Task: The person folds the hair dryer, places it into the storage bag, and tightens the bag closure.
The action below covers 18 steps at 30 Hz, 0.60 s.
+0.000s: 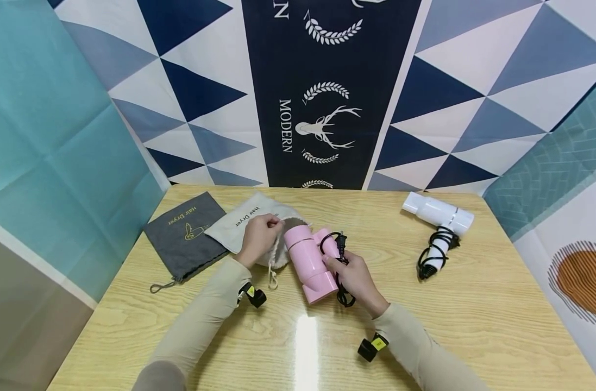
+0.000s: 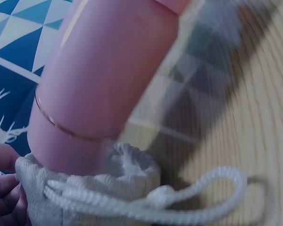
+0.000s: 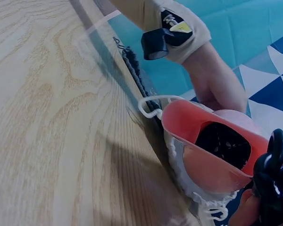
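Note:
My right hand (image 1: 353,276) grips a pink hair dryer (image 1: 308,259) by its handle, along with the black cord (image 1: 344,297) bundled there. Beside it, my left hand (image 1: 259,236) pinches the rim of a light grey drawstring bag (image 1: 246,214) printed "Hair Dryer", holding its mouth open. In the left wrist view, one end of the dryer (image 2: 104,80) dips just inside the bag's gathered mouth (image 2: 127,162). A white drawstring (image 2: 217,176) loops off the rim. The right wrist view looks at the dryer's flared pink nozzle (image 3: 203,162), with the bag behind it.
A dark grey drawstring bag (image 1: 180,244) with a gold dryer print lies flat at the left. At the right lies a white hair dryer (image 1: 434,212), a black cord (image 1: 437,244) wound round its handle. A patterned cloth wall (image 1: 209,98) stands behind the wooden table (image 1: 258,347).

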{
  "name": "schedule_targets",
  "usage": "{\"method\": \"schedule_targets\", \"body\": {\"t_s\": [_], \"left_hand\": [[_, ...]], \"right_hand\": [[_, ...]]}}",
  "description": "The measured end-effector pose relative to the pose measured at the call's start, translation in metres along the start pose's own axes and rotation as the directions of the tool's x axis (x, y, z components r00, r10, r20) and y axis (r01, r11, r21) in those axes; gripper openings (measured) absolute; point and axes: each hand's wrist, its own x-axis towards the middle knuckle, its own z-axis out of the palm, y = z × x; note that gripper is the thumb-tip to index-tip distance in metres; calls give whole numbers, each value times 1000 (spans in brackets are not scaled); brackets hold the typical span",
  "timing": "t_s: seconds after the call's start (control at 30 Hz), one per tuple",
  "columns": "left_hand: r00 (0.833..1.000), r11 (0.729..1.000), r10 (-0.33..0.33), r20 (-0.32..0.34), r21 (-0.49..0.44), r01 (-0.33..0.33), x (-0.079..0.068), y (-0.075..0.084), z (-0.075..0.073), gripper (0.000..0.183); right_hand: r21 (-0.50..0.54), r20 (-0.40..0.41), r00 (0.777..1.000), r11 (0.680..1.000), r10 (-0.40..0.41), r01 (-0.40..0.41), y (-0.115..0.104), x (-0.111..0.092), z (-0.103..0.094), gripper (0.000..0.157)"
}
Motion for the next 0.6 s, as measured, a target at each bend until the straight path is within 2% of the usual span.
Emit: {"method": "schedule_targets", "body": {"t_s": [0.43, 0.6], "left_hand": [[999, 998, 25, 33, -62, -23, -5, 21, 5, 16], [990, 995, 93, 110, 19, -96, -10, 32, 5, 14]], "right_hand": [[-51, 12, 1000, 999, 4, -4, 7, 3, 3, 34], [-68, -4, 1000, 998, -8, 7, 7, 1, 4, 34]]}}
